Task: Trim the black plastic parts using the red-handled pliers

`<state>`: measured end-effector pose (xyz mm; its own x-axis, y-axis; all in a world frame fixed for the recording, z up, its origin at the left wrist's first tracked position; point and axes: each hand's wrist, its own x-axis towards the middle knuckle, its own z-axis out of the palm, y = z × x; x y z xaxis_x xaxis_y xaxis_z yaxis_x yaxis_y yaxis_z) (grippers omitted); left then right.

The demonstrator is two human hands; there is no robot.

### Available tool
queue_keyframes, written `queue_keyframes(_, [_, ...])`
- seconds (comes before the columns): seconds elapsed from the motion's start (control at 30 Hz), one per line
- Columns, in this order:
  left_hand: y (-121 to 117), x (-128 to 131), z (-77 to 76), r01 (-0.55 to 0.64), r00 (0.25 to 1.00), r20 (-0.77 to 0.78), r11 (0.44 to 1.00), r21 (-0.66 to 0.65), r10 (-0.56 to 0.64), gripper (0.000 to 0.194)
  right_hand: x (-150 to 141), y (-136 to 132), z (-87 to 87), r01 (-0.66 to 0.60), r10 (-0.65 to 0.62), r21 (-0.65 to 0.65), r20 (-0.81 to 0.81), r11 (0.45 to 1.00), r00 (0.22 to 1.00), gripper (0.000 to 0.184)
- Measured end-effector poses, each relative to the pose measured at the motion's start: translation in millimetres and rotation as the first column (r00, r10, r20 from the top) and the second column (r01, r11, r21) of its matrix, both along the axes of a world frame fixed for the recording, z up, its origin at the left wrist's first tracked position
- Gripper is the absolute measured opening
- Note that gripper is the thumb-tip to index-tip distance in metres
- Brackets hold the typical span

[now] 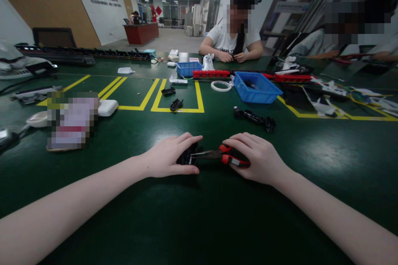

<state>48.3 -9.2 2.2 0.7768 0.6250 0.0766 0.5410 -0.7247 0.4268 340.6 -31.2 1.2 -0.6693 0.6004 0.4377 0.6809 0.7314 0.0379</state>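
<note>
My left hand (172,155) is closed around a small black plastic part (188,155), thumb below and fingers above, low over the green table. In my right hand (256,153) is a pair of needle-nose pliers (228,158) with red and black handles. The plier jaws point left and their tips reach the black part; whether they grip anything there is too small to tell. Beyond my right hand lies a longer jointed black assembly (255,119). Two small black pieces, one nearer (176,104) and one farther (168,91), rest inside a yellow-taped rectangle.
A blue bin (256,87) holding dark parts stands past the jointed assembly, beside a white ring (221,86). Another blue bin (189,68) is farther back. To the left are a blurred phone (73,122) and a white case (107,107). A person (233,39) sits opposite.
</note>
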Motion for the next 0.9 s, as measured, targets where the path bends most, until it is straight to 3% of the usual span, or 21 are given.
queue_keyframes(0.67, [-1.9, 1.3, -1.3, -0.015, 1.0, -0.005, 1.0, 0.011, 0.015, 0.088, -0.6, -1.6, -0.2, -0.01, 0.009, -0.077, -0.012, 0.997, 1.0, 0.033])
queue_keyframes(0.9, [-0.2, 0.5, -1.8, 0.017, 1.0, -0.002, 1.0, 0.022, -0.017, 0.085, 0.6, -2.4, 2.1, -0.027, 0.028, -0.013, 0.038, 1.0, 0.999, 0.033])
